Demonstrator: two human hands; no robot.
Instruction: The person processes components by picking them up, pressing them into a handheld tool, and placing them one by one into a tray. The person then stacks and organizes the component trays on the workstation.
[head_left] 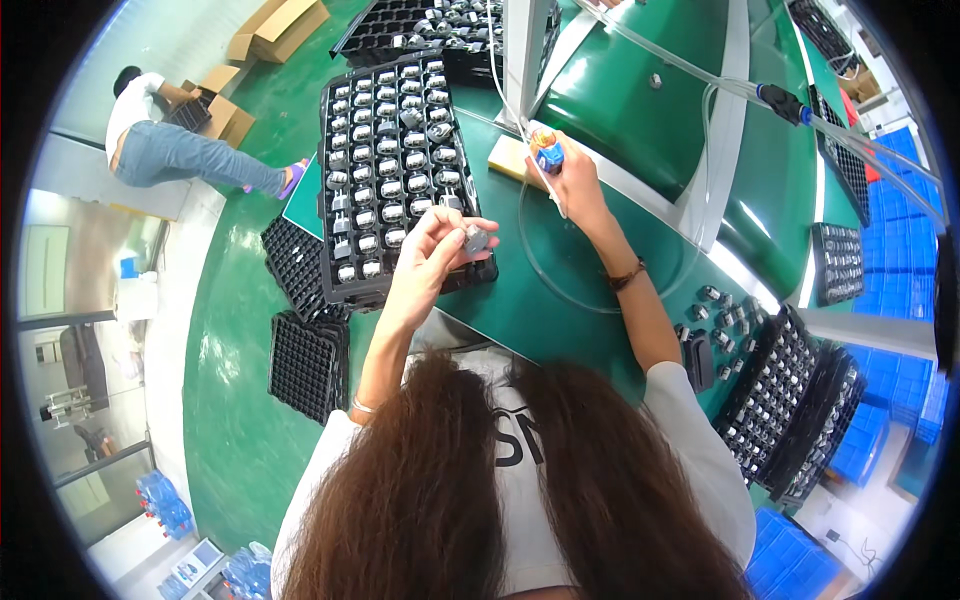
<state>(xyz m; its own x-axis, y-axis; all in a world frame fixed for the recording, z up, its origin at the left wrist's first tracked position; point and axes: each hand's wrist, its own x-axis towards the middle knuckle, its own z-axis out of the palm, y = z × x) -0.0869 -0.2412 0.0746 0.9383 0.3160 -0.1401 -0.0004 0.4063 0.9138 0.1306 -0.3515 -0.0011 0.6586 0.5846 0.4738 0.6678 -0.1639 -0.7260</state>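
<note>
In my left hand (432,258) a small grey metal part (477,240) is pinched between thumb and fingers, over the near right corner of a black tray (327,215). Rows of small silver-and-grey metal parts (388,167) fill the tray's pockets. My right hand (578,188), further right over the green table, is wrapped round a small blue-and-orange hand tool (549,155). A thin pale tip points down from it toward me. The tool's exact kind does not show, and my fingers cover part of it. The two hands are apart.
A yellow block (508,157) lies by a white upright post (524,55). Clear hose (530,255) loops across the green table. Loose metal parts (728,325) and filled trays (770,400) lie at right. Empty black trays (305,365) are stacked at left. A person (165,140) bends over cartons.
</note>
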